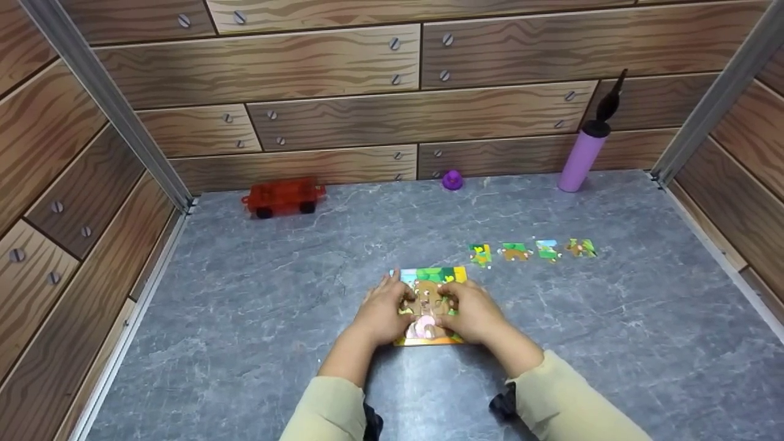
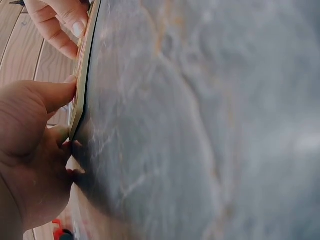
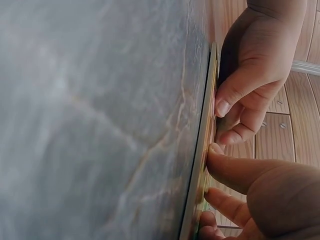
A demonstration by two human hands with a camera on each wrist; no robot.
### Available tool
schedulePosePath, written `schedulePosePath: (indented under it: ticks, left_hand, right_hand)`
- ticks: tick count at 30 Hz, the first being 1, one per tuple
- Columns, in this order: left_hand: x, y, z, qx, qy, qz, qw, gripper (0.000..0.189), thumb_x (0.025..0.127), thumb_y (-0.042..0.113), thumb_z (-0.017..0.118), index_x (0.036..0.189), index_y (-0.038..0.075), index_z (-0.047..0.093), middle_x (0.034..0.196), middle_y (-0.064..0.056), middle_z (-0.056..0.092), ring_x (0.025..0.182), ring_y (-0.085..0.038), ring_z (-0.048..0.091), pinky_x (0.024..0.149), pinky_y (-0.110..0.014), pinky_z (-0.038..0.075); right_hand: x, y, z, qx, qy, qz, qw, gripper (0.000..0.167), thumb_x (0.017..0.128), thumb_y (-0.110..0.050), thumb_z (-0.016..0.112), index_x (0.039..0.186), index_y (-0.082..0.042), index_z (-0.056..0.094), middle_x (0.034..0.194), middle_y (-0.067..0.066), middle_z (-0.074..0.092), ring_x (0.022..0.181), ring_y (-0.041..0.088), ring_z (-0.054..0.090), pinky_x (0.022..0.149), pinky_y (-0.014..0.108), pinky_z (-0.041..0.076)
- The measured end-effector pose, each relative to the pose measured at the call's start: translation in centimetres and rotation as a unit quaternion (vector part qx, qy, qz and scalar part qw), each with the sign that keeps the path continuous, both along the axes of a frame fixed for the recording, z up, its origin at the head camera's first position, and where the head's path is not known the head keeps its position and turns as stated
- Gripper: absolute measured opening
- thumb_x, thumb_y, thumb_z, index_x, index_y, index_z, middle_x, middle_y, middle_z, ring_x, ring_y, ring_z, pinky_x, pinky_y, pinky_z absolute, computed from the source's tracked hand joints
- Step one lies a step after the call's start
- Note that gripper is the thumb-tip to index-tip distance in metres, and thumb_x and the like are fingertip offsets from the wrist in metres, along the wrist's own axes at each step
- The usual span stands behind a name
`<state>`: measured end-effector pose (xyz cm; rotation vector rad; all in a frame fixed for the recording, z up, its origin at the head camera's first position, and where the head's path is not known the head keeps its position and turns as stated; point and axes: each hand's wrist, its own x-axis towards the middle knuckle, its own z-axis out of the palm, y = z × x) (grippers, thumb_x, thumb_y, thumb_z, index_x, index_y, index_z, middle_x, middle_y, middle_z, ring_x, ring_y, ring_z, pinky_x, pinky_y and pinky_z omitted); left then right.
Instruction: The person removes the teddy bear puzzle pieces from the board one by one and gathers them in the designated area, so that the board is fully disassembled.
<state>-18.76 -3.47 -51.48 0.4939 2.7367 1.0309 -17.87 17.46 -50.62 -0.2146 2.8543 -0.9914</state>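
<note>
A bear jigsaw puzzle (image 1: 429, 306) in a shallow board lies flat on the grey tabletop, with both hands on it. My left hand (image 1: 384, 311) holds its left side, the thumb over the pieces and some fingers at the board's edge. On the right side, my right hand (image 1: 474, 312) has its bent fingers and thumb against the pieces. Low in the left wrist view, the left hand (image 2: 37, 135) touches the board's edge (image 2: 82, 95). The right hand (image 3: 255, 200) touches the board's face in the right wrist view. Palms and fingers hide part of the picture.
Loose puzzle pieces (image 1: 481, 254), several in a row, lie beyond the board to the right. Farther back stand a red toy wagon (image 1: 283, 196), a small purple toy (image 1: 452, 180) and a purple hand pump (image 1: 582, 159). Wood-patterned walls (image 1: 331, 67) enclose the table.
</note>
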Motion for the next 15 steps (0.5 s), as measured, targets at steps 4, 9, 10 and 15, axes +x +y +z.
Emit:
schedulePosePath:
  ticks: [4,9,10,15]
  left_hand:
    - [0.06,0.1,0.06,-0.006,0.004,0.001,1.0,0.025,0.094,0.016,0.077,0.116,0.012,0.067,0.17,-0.022,0.029,0.158,-0.042,0.024,0.128,-0.063,0.016]
    - [0.13,0.14,0.04,-0.011,0.013,-0.003,0.9998,0.028,0.093,0.016,0.077,0.119,0.011,0.067,0.169,-0.023,0.031,0.157,-0.043,0.027,0.127,-0.063,0.018]
    - [0.13,0.15,0.02,-0.013,0.015,-0.003,0.9998,0.029,0.093,0.016,0.077,0.119,0.011,0.067,0.169,-0.023,0.031,0.157,-0.043,0.027,0.127,-0.063,0.019]
    - [-0.01,0.14,0.11,-0.015,0.008,-0.001,0.9999,0.029,0.094,0.016,0.076,0.121,0.012,0.068,0.17,-0.021,0.03,0.158,-0.042,0.025,0.127,-0.063,0.017]
  right_hand:
    - [0.02,0.0,-0.04,-0.003,0.003,-0.001,1.0,0.051,0.082,-0.016,0.091,0.129,-0.007,0.073,0.104,0.007,0.06,0.094,0.025,0.057,0.088,0.048,0.052]
    - [0.06,0.01,-0.12,-0.002,0.013,0.0,0.9999,0.052,0.08,-0.017,0.091,0.128,-0.007,0.073,0.103,0.006,0.061,0.096,0.026,0.058,0.09,0.049,0.051]
    - [0.07,0.0,-0.12,-0.002,0.015,0.0,0.9999,0.052,0.08,-0.017,0.092,0.128,-0.007,0.073,0.103,0.006,0.061,0.097,0.026,0.058,0.091,0.049,0.051]
    - [0.11,-0.19,-0.07,-0.004,0.017,-0.004,0.9998,0.051,0.08,-0.016,0.092,0.127,-0.007,0.073,0.104,0.007,0.062,0.097,0.027,0.059,0.091,0.05,0.052]
